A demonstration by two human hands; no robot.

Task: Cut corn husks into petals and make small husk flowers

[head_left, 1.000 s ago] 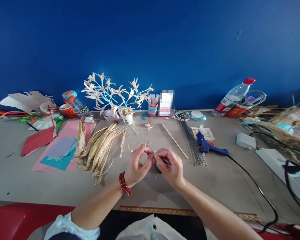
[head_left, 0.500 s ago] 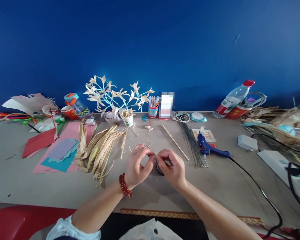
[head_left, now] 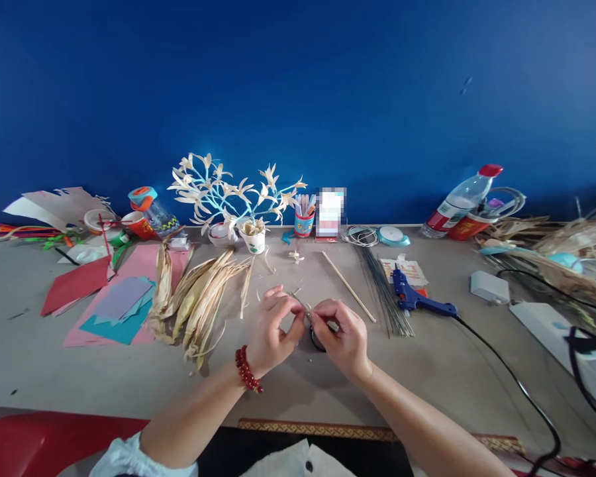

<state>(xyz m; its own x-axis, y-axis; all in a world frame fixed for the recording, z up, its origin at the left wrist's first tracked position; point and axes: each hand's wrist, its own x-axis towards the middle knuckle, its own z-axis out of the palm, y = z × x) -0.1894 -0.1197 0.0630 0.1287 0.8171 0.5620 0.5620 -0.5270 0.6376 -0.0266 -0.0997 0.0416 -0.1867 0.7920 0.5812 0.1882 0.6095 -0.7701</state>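
Over the middle of the desk, my left hand (head_left: 277, 326) and my right hand (head_left: 344, 333) meet fingertip to fingertip. Between them is a thin, pale strip (head_left: 300, 301), too small to make out fully. Thumb and index finger of my right hand pinch its near end. My left thumb and index finger curl in at the same spot, closed about the strip. A black ring-shaped thing (head_left: 316, 340) lies beneath my right hand, partly hidden. To the left of my left hand is a pile of dried corn husks (head_left: 206, 298).
Husk flowers on blue stems stand in a white cup (head_left: 253, 238) at the back. To the right lie a wooden stick (head_left: 348, 287), a bundle of wires (head_left: 385, 291) and a blue glue gun (head_left: 422, 301) with a black cord. Coloured paper (head_left: 122, 308) is at left, a bottle (head_left: 459, 202) back right.
My left fingertips have drawn slightly away from the right ones, and more of the thin strip shows between them. The camera view has shifted a little.
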